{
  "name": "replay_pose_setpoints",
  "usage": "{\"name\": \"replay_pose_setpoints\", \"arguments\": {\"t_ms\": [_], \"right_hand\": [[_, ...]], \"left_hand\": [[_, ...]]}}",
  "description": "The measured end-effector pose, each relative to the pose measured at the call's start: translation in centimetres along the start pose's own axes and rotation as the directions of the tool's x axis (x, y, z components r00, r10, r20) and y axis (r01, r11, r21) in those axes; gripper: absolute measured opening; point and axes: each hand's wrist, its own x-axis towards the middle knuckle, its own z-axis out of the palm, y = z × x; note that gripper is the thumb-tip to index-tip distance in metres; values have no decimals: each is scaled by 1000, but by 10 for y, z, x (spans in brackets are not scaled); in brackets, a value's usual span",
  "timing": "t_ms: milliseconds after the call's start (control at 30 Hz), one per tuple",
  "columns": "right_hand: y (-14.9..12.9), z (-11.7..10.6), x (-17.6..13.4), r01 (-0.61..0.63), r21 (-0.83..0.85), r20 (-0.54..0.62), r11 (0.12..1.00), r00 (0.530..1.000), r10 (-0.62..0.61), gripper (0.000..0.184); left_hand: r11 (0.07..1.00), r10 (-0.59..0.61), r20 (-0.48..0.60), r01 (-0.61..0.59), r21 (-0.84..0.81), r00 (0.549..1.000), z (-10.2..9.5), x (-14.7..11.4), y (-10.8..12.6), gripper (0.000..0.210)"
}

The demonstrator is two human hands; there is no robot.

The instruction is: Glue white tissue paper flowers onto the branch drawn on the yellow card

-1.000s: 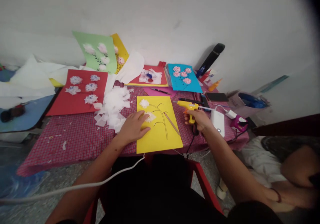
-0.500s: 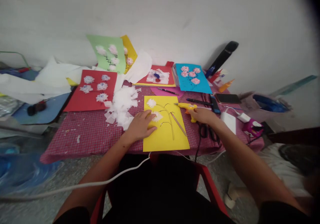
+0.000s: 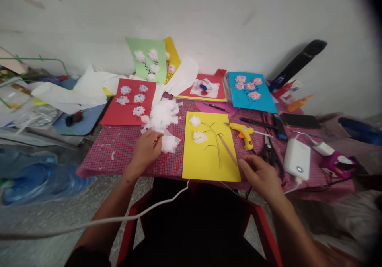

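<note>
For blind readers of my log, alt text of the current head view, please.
Left hand at loose white paper pieces, right hand by the edge of a yellow sheet bearing two white flowers, a drawn branch and a stick. A yellow glue gun lies beside scissors.

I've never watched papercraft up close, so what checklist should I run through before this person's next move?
1. Yellow sheet lying on the tablecloth: ok.
2. Two white flowers on the sheet: ok.
3. Left hand at the white tissue pieces: ok.
4. Glue gun lying unheld: ok.
5. Its nozzle well away from the sheet: not ok, tip at the right edge.
6. Glue gun hot: cannot tell.
</note>
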Motion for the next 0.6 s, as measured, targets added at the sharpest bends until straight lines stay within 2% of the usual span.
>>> {"name": "replay_pose_setpoints", "arguments": {"t_ms": [67, 133, 200, 300, 400, 500, 600], "right_hand": [[-5, 11, -3, 43, 27, 38, 999, 998, -44, 29], [-11, 18, 1, 114, 4, 80, 994, 990, -114, 25], [-16, 21, 10, 168, -77, 94, 983, 983, -160, 22], [-18, 22, 26, 162, -268, 47, 950, 987, -155, 20], [-20, 24, 35, 172, -343, 53, 923, 985, -164, 19], [-26, 28, 38, 216, -325, 132, 921, 974, -183, 20], [-32, 29, 41, 132, -406, 115, 904, 989, -92, 22]], "left_hand": [[999, 14, 56, -16, 36, 998, 0, 7, -9, 27], [994, 70, 159, -82, 68, 985, 2, 15, -7, 30], [986, 100, 247, -129, 103, 964, 6, 22, 1, 32], [978, 100, 316, -152, 144, 943, 12, 30, 9, 29], [984, 102, 319, -143, 109, 942, 14, 34, 8, 22], [992, 108, 289, -121, 28, 951, 12, 35, 3, 22], [995, 97, 230, -85, -60, 968, 7, 33, 1, 23]]}}
